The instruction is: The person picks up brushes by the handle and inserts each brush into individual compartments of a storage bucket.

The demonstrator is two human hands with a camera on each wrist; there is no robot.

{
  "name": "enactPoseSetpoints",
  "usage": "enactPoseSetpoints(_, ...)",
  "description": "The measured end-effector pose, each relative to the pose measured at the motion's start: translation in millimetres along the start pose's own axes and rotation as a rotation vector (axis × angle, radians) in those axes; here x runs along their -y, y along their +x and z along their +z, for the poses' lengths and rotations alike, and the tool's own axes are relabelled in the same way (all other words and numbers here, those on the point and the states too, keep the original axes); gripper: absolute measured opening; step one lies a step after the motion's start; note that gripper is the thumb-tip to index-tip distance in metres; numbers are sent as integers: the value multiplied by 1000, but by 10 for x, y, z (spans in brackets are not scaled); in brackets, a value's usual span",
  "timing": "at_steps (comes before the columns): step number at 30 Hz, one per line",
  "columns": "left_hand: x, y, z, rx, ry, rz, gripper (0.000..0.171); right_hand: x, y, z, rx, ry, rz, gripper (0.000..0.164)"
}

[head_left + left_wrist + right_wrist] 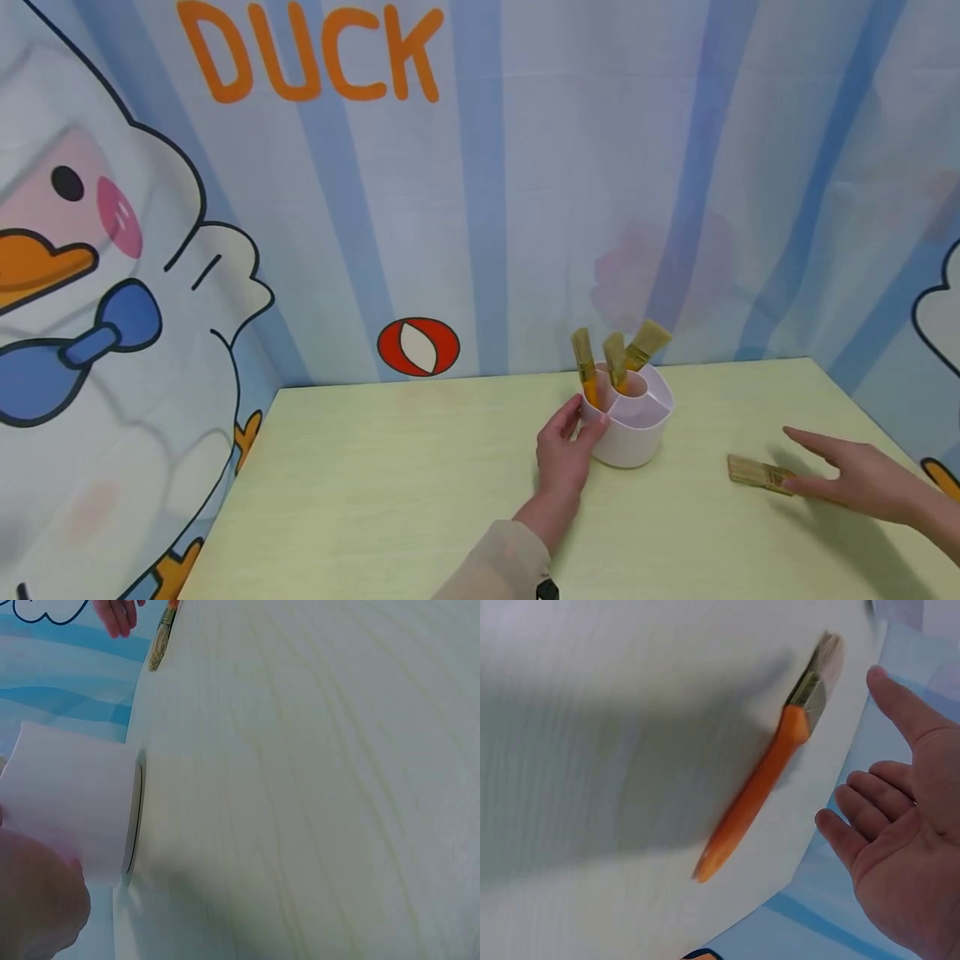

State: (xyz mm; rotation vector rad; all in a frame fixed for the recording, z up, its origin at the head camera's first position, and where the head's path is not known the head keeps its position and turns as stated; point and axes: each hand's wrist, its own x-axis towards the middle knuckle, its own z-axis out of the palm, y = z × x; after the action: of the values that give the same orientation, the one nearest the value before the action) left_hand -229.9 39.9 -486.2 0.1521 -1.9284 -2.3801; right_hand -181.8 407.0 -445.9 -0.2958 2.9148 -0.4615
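Observation:
A pale pink round brush holder (630,437) with compartments stands near the table's back edge, three bristle-up paintbrushes (615,362) in it. My left hand (564,458) grips its left side, thumb at the front near the rim; the left wrist view shows this hand (41,896) against the smooth outer wall (75,799). To the right, a flat paintbrush (757,475) lies on the table, bristles pointing left. Over its handle is my right hand (862,479), thumb and fingers spread apart and nothing in its grasp. In the right wrist view the orange handle (754,791) shows whole.
The pale wood-grain table (390,492) ends at a blue-striped cloth backdrop (540,192) behind, with cloth at both sides too. A large printed duck (112,350) covers the left cloth. A red ball (417,347) is printed low on the back.

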Motion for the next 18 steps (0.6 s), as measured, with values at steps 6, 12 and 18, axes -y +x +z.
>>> enactPoseSetpoints(6, -36, 1, -13, -4, 13, -14, 52, -151, 30, 94, 68, -27, 50, 84)
enactPoseSetpoints(12, -41, -1, -2, 1, 1, -15, 51, -257, 49, 231, 41, -48, 31, 73)
enactPoseSetpoints(18, -46, -12, -5, 6, 14, -21, 53, -267, 64, 315, -2, -71, -2, 60)
